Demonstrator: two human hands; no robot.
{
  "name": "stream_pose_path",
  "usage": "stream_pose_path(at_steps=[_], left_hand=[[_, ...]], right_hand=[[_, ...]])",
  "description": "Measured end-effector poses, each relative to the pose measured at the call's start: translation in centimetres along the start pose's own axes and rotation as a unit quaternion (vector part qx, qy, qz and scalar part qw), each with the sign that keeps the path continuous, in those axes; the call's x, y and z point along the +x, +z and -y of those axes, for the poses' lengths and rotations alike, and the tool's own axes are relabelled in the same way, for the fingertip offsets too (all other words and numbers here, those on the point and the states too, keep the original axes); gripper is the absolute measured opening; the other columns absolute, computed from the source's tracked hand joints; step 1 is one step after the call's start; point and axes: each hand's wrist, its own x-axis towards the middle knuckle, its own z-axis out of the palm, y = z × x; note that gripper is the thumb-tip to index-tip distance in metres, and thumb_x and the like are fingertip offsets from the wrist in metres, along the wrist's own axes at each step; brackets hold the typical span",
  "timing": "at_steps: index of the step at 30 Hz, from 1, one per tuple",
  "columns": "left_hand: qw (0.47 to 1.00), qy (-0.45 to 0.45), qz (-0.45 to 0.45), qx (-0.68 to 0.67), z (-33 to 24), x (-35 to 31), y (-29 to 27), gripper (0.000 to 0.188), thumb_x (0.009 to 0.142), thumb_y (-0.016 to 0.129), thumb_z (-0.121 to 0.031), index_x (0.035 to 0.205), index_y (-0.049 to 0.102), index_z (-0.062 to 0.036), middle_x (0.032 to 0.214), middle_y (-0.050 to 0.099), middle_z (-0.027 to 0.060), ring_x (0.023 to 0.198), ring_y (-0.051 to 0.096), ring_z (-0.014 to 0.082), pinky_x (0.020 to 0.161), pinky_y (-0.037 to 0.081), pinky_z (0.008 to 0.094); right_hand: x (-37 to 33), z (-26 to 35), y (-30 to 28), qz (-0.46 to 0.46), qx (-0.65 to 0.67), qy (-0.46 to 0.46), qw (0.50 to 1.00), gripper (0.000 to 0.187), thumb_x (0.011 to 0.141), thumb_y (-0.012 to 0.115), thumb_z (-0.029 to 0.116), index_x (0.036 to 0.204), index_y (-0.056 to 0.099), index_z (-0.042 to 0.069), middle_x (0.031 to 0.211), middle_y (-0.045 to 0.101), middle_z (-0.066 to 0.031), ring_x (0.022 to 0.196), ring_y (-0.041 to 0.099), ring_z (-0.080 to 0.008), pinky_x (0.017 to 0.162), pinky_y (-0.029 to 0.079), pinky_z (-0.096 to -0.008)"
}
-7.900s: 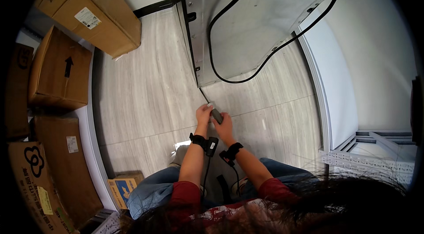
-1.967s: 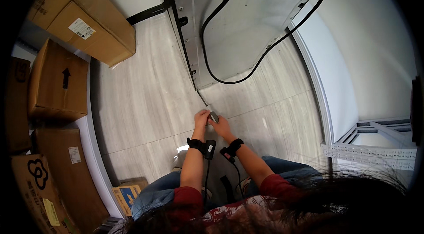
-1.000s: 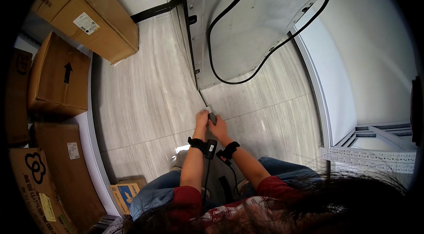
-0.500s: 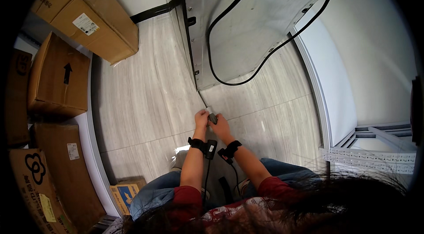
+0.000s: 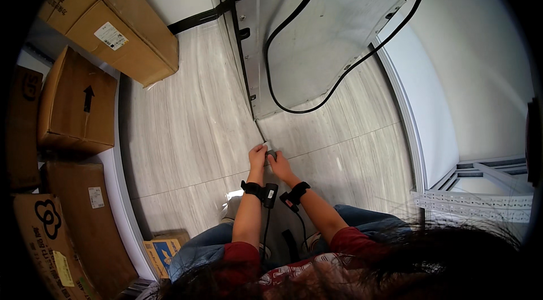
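My left hand (image 5: pixel 258 156) and my right hand (image 5: pixel 279 164) are close together over the floor, in front of the metal cabinet's near corner. Between them is a small grey block-like piece (image 5: pixel 271 154), pinched by my right fingers. A small whitish piece (image 5: pixel 268 145) shows at my left fingertips; whether the two pieces are joined I cannot make out. From the whitish piece a thin dark line (image 5: pixel 259 129), perhaps a cord, runs to the corner of the metal cabinet (image 5: pixel 317 45). Both wrists wear black straps with small devices.
A thick black cable (image 5: pixel 305 111) loops down along the cabinet. Cardboard boxes (image 5: pixel 79 102) line the left side, with a taller carton (image 5: pixel 121 28) at the back left. A white panel (image 5: pixel 418 124) curves along the right, beside white slotted metal strips (image 5: pixel 475 205).
The grey piece shows less, having turned or sunk slightly between my fingers. Both hands stay almost in place, and the whole view has shifted slightly.
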Motion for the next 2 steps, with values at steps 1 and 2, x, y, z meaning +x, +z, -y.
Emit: stream_pose_path(at_steps=[1,2], left_hand=[[1.0,-0.009,0.018,0.003,-0.35,-0.05,-0.42,0.016,0.077,0.059,-0.015,0.082,0.059,0.0006,0.067,0.055,0.0011,0.057,0.049,0.0104,0.051,0.04,0.0217],[0.999,-0.018,0.037,0.005,-0.74,-0.06,-0.87,0.017,0.077,0.059,-0.016,0.083,0.06,0.0006,0.067,0.056,0.0013,0.058,0.05,0.0105,0.052,0.04,0.0215]], right_hand=[[0.14,0.43,-0.05,0.053,0.062,0.072,0.994,0.042,0.082,0.048,0.039,0.1,0.045,0.001,0.084,0.059,-0.0205,0.078,0.058,-0.0323,0.066,0.043,-0.0434],[0.43,0.87,-0.2,0.106,0.122,0.144,0.976,0.045,0.081,0.049,0.042,0.102,0.045,0.002,0.087,0.06,-0.0191,0.077,0.061,-0.0268,0.065,0.045,-0.0401]])
